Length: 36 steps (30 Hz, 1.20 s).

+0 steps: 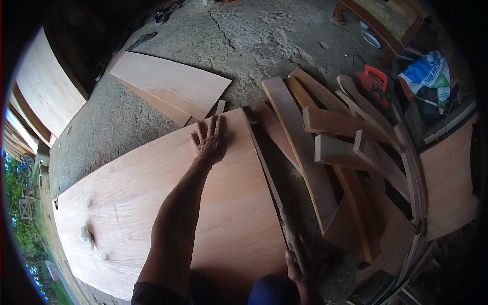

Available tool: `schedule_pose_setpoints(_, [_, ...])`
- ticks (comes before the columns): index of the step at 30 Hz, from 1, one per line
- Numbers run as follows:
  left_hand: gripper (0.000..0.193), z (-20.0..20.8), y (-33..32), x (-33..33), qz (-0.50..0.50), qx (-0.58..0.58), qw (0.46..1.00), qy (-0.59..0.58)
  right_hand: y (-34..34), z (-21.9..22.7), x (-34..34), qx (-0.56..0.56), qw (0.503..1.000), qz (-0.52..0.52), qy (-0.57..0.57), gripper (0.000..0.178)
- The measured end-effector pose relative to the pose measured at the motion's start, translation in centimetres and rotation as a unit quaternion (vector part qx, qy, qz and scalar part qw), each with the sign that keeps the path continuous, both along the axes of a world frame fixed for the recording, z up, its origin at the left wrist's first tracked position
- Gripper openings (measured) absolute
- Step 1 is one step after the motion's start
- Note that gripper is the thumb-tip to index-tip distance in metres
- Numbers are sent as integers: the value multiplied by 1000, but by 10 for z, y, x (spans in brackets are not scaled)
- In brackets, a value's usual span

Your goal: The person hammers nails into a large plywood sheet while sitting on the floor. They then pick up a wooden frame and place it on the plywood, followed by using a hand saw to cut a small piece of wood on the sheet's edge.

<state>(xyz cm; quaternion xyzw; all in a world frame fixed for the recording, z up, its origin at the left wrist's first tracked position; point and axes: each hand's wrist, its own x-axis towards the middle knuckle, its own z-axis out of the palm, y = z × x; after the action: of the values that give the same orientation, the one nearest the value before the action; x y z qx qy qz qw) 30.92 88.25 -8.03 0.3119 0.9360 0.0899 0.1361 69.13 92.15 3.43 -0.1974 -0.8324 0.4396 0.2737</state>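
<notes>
A large plywood panel (122, 203) stretches from the left to just in front of my body. My left hand (211, 145) lies near its far right corner, fingers spread, palm down on the surface. Along the panel's right edge runs a narrow wooden strip (292, 236). My right hand (300, 274) is low at the near end of this strip, its thumb on one side and its darkened fingers on the other, closed around it. Toward the panel's left end sits a small pale crumpled thing (87, 236), possibly plastic.
Several loose boards (305, 157) lie piled to the right. Two flat wood pieces (173, 81) rest on the rough concrete floor (264, 40) beyond the panel. At the far right are a red power tool (373, 79), a blue-and-white bag (427, 73) and wooden furniture (376, 28).
</notes>
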Motion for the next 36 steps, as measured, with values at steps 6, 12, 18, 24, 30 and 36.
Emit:
schedule_pose_setpoints(6, [67,20,28,0,-19,-21,999,-24,77,-1,-151,-92,995,-47,14,48])
schedule_pose_setpoints(12, [66,13,-1,-5,-4,-23,999,-27,-6,29,-3,-69,997,9,45,48])
schedule_pose_setpoints(18, [67,15,23,6,-6,-28,998,-48,65,-5,-129,-51,997,-61,19,48])
schedule_pose_setpoints(24, [68,12,-6,-14,14,-14,999,-31,11,-5,-33,-9,1000,-23,0,51])
schedule_pose_setpoints(30, [69,8,0,-4,-2,-23,999,-34,10,-4,-49,6,998,-56,29,51])
schedule_pose_setpoints(36, [69,4,6,-10,-9,-25,999,-48,55,-9,-130,-107,993,-49,20,49])
